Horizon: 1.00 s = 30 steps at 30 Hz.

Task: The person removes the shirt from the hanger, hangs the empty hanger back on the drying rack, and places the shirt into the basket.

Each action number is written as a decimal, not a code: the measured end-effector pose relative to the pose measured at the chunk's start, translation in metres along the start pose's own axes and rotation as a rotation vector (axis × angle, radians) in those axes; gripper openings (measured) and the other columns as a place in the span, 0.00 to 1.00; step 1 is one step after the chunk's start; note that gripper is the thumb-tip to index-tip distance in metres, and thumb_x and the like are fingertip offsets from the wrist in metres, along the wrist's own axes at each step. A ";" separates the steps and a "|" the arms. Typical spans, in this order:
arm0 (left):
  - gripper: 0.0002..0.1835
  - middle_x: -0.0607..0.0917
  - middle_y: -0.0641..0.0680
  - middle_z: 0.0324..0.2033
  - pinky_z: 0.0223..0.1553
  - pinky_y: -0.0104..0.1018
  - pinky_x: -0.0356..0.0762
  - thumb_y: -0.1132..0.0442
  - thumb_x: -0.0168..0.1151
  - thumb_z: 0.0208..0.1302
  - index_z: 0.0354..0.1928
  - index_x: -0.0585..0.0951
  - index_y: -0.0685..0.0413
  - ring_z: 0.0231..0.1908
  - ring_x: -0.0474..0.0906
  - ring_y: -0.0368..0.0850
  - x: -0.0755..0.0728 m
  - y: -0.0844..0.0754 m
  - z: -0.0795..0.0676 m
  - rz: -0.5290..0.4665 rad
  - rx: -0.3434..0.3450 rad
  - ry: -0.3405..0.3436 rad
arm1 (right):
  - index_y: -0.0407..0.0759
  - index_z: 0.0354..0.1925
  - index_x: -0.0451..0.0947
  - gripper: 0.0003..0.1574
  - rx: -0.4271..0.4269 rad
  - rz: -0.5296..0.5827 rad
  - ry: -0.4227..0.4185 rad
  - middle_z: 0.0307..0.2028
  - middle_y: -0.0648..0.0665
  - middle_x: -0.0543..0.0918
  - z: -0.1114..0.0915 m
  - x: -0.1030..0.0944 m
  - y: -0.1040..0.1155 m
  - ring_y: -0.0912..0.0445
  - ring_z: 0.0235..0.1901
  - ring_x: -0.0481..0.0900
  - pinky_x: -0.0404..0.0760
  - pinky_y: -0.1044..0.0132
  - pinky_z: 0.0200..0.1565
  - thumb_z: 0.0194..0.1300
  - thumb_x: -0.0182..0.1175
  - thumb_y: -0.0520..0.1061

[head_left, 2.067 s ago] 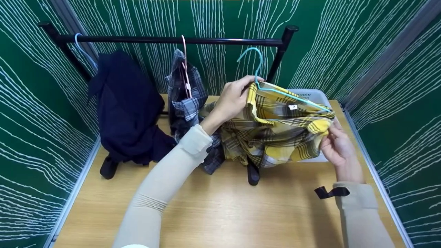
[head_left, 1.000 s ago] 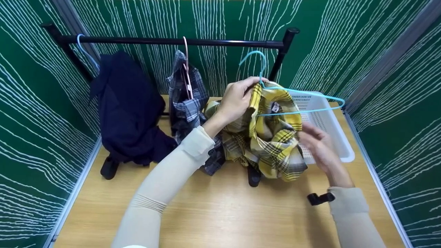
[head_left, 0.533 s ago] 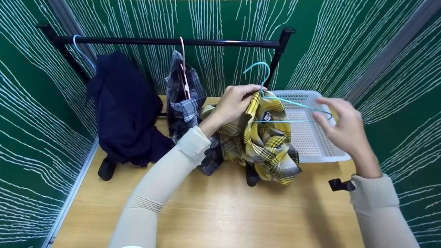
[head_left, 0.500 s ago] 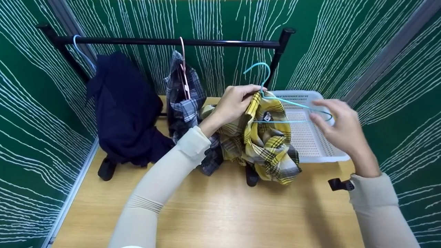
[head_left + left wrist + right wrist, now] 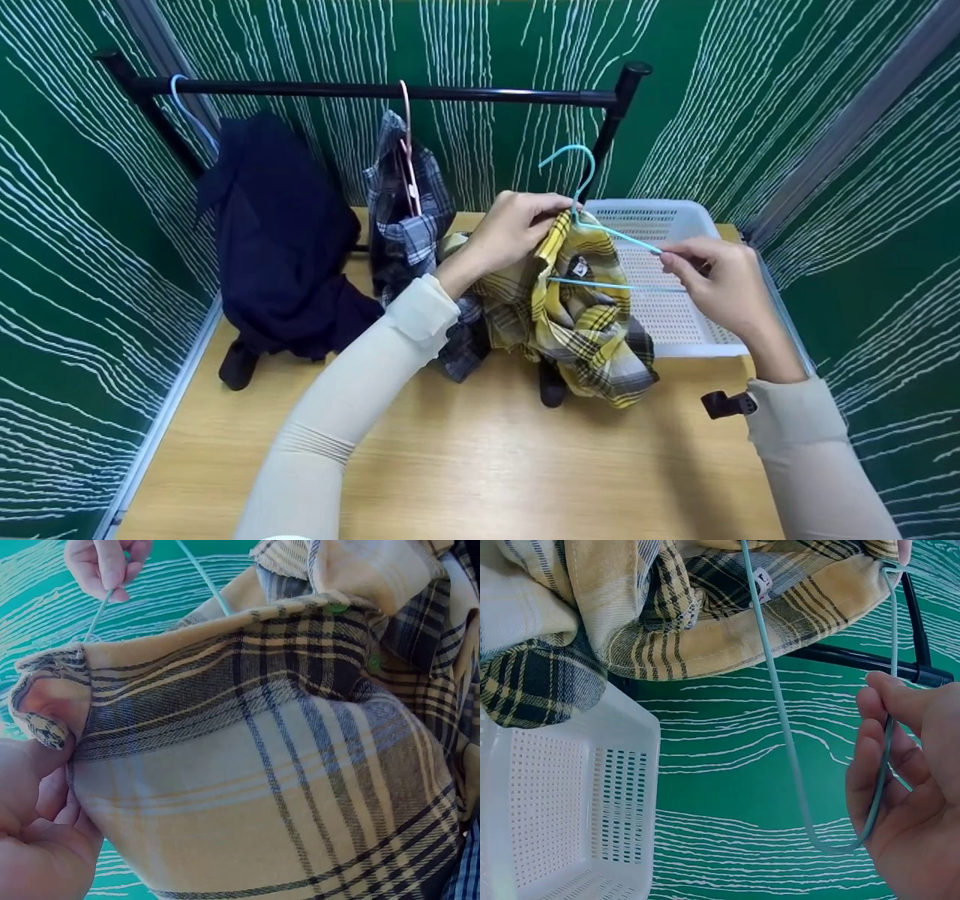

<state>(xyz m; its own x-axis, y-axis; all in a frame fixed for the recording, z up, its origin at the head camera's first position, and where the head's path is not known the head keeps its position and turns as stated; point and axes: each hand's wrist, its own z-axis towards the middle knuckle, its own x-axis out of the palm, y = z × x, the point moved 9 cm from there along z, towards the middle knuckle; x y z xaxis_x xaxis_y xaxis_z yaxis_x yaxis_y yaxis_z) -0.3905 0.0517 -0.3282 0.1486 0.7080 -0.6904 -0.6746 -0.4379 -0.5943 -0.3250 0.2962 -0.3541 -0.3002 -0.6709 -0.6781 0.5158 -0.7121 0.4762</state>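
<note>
A yellow plaid shirt hangs bunched from a light-blue wire hanger. One arm of the hanger runs inside the shirt; its other arm sticks out bare to the right. My left hand pinches the shirt's collar edge beside the base of the hook. With thumb and fingers, my right hand grips the bare hanger arm near its outer end. In the right wrist view, the bent end of the hanger loops past the fingers, and a white label shows inside the collar.
Behind stands a black rack. A dark navy garment and a grey plaid shirt hang from it at left and middle. A white perforated basket sits on the wooden table at the right, below my right hand.
The right hand let go of the shirt's right side, which dropped off the hanger arm, then took hold of that bare arm. The left hand and hanger sank slightly.
</note>
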 end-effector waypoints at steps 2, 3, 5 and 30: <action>0.15 0.88 0.52 0.59 0.63 0.25 0.74 0.66 0.64 0.77 0.61 0.87 0.53 0.61 0.85 0.44 0.000 -0.001 0.001 0.018 0.005 0.007 | 0.40 0.44 0.91 0.07 0.005 0.003 -0.005 0.30 0.47 0.88 -0.001 -0.001 0.000 0.63 0.25 0.76 0.70 0.79 0.28 0.72 0.68 0.36; 0.15 0.88 0.52 0.59 0.63 0.25 0.74 0.66 0.63 0.77 0.61 0.87 0.53 0.60 0.85 0.45 0.001 -0.001 0.001 0.027 0.008 0.011 | 0.40 0.44 0.92 0.07 0.007 0.006 -0.008 0.30 0.47 0.88 -0.002 -0.001 0.000 0.63 0.25 0.76 0.70 0.79 0.28 0.72 0.68 0.36; 0.15 0.88 0.52 0.59 0.63 0.26 0.75 0.66 0.63 0.77 0.61 0.87 0.54 0.60 0.85 0.45 0.001 -0.001 0.002 0.043 0.012 0.023 | 0.40 0.44 0.92 0.06 0.010 0.012 -0.010 0.30 0.46 0.89 -0.003 -0.002 0.000 0.65 0.25 0.75 0.69 0.79 0.28 0.72 0.68 0.35; 0.15 0.89 0.49 0.58 0.61 0.25 0.75 0.67 0.64 0.76 0.60 0.88 0.50 0.58 0.85 0.43 0.006 0.016 0.001 0.037 0.007 0.061 | 0.39 0.51 0.91 0.11 0.214 0.008 0.008 0.42 0.40 0.90 -0.021 -0.020 -0.021 0.64 0.34 0.77 0.75 0.84 0.37 0.75 0.66 0.39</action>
<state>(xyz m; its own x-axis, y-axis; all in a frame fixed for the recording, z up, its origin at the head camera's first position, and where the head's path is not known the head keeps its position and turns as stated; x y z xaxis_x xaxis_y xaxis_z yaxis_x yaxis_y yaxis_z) -0.4013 0.0496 -0.3418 0.1674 0.6564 -0.7356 -0.6858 -0.4585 -0.5653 -0.3132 0.3290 -0.3620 -0.2898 -0.6757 -0.6778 0.3357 -0.7350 0.5891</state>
